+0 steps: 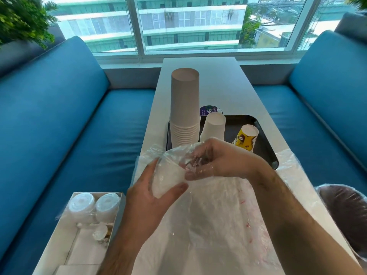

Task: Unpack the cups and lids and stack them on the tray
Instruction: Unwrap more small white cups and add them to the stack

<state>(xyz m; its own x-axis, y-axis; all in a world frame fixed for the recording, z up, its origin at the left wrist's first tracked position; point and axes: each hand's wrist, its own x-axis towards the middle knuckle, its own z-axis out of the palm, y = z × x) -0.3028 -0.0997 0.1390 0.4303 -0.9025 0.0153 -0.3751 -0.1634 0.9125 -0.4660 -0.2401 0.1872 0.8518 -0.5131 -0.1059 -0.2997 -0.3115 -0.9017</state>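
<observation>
Left hand (147, 192) grips a white lid stack (165, 180) through a clear bag (208, 205) at the table's (200, 76) near end, right hand (214, 161) reaches inside the bag, fingers curled on the stack's top, just short of the tray (264, 143) holding upturned cups (185, 108).

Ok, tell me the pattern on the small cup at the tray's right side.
Yellow cup with brown bean-like marks and a white base, upside down; head view.
</observation>
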